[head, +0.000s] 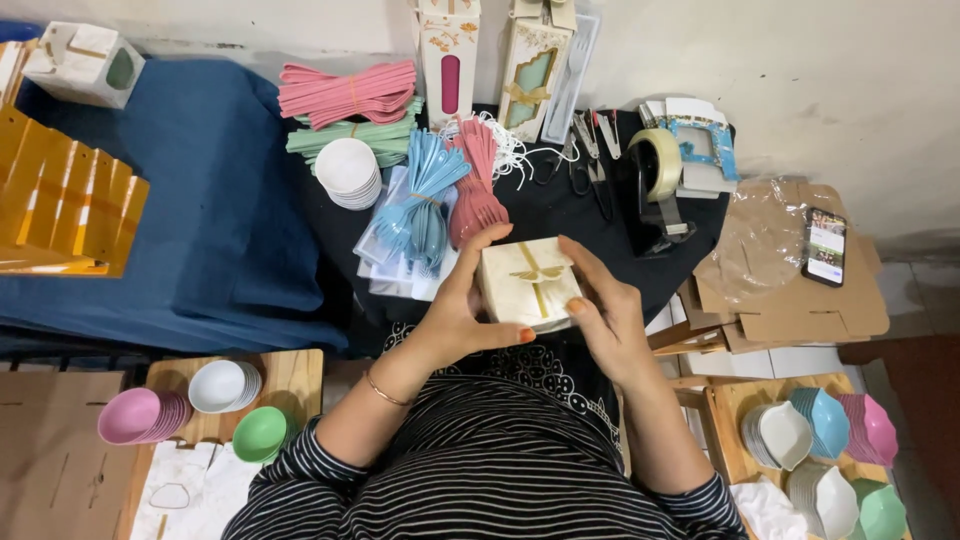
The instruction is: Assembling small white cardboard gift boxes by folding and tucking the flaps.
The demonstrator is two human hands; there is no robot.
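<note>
Both hands pinch a small cream square gift box with a gold ribbon and bow (528, 282) at mid-frame: the left hand (462, 305) wraps its near left side, thumb curled under the lower corner, while the right hand (603, 305) presses its fingers (578, 262) along the right edge. The box looks closed and its ribbon already in place, so assembly seems mostly done, with perhaps only a last adjustment left. Just above it on the black-covered counter (560, 210) lie bundled blue plastic forks (425, 195), bundled pink plastic forks (476, 185) and a tape dispenser (655, 185).
</note>
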